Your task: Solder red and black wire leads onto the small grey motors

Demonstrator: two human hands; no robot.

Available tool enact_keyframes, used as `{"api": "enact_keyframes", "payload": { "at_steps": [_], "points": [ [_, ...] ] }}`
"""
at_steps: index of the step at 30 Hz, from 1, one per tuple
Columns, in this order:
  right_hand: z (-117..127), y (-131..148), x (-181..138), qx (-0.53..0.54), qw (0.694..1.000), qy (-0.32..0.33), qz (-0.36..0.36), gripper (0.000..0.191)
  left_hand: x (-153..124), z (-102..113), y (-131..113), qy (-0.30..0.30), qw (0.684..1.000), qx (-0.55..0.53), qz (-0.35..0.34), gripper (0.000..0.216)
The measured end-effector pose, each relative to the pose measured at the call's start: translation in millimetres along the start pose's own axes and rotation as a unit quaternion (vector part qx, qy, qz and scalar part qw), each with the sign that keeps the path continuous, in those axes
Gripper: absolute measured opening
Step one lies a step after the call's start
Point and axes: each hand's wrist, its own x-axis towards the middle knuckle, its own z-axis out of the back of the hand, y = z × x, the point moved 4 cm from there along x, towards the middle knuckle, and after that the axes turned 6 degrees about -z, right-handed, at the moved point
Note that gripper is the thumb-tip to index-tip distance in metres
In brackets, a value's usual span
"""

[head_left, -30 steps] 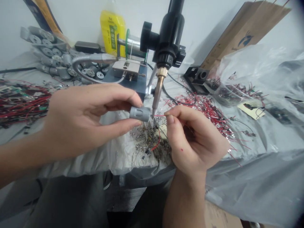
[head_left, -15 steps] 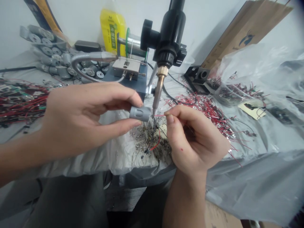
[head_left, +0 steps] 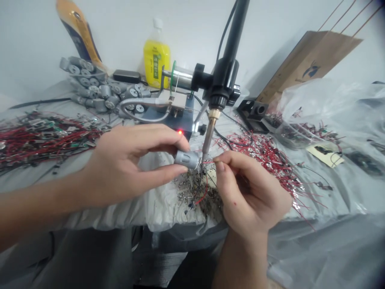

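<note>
Pinches a grey metallic cylinder (head_left: 185, 159) in left hand (head_left: 128, 162), thin red wire (head_left: 208, 162) in right hand (head_left: 252, 192). Holds both, fingertips closed, beside slim metal soldering iron (head_left: 208, 138) between the hands.

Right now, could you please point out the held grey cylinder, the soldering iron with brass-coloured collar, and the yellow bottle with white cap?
Held grey cylinder (head_left: 187, 159), head view: middle of its side.
Soldering iron (head_left: 209, 134), head view: its metal shaft.
Yellow bottle (head_left: 162, 63), head view: front of its body.
</note>
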Motion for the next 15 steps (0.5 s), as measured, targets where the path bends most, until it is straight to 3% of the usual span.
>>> {"api": "enact_keyframes", "payload": {
  "at_steps": [15],
  "points": [
    [1.8,-1.9,-0.2,-0.018,1.000,-0.005,-0.012,0.009,-0.2,1.7,-4.2,0.004,0.999,0.005,-0.040,0.025]
  ]
}}
